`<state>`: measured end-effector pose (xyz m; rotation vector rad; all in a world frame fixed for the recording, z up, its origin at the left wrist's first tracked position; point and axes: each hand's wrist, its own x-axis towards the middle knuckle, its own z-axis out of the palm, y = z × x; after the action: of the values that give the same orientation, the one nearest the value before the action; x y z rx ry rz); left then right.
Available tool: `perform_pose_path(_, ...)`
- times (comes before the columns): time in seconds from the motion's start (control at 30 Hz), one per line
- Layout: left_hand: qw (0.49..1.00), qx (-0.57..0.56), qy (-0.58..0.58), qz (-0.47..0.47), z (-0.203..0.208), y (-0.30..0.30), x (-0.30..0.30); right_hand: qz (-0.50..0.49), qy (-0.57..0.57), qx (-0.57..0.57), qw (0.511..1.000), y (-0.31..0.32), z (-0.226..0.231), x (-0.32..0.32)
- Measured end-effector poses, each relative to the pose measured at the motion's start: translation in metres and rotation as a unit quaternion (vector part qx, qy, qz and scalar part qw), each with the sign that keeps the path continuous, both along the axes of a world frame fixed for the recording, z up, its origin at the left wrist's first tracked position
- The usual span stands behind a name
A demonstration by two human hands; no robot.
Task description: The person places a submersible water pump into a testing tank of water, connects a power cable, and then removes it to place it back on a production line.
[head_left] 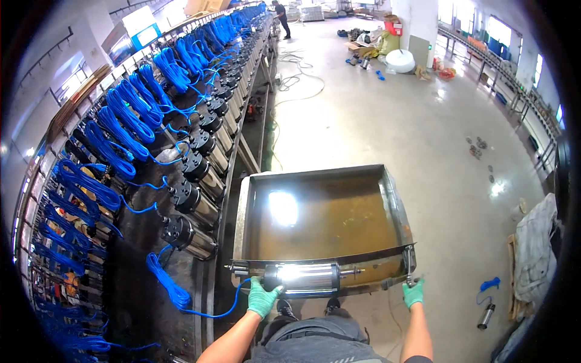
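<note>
A shiny steel motor cylinder [308,277] lies sideways across the near end of a metal water tank [242,221]. A thin shaft sticks out of its right end, and its left end is black. My left hand [262,299], in a green glove, is at that black end with thumb and fingers apart. A blue cable [227,311] runs from beside this hand to a coil [166,283] on the left. My right hand [413,293], also gloved green, is closed around a metal lever [411,272] at the tank's near right corner.
Murky brown water fills the tank. Along the left, a long rack [203,290] carries several upright steel motors [187,236] with blue cable coils [124,115] hanging behind. Another small motor [485,316] lies on the floor at right, near a grey-covered stack [535,254]. A person [281,18] stands far off.
</note>
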<state>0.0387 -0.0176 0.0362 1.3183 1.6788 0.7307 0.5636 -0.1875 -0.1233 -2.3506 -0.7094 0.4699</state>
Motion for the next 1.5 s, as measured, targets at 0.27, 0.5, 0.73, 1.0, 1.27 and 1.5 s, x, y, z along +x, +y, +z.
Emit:
perform_pose_path(0.27,0.998,0.035,-0.021,-0.039,0.002,0.013,-0.004,0.008,0.164,0.003,0.986,0.151,0.108,0.01)
perform_pose_path(0.5,0.993,0.05,0.094,-0.041,-0.025,0.01,-0.022,0.154,0.003,0.088,0.984,0.125,0.16,-0.044)
perform_pose_path(0.73,0.986,0.078,0.133,-0.059,-0.018,0.013,-0.023,0.149,0.216,0.102,0.96,0.106,0.17,-0.088)
perform_pose_path(1.0,0.986,0.071,0.133,-0.067,-0.013,0.019,-0.027,0.086,0.449,0.082,0.886,0.131,0.174,-0.124)
perform_pose_path(1.27,0.99,0.032,0.12,-0.061,0.003,0.019,-0.019,0.047,0.585,0.08,0.806,0.143,0.146,-0.134)
perform_pose_path(1.5,0.989,0.026,0.132,-0.066,0.006,0.021,-0.021,0.056,0.587,0.057,0.805,0.15,0.147,-0.137)
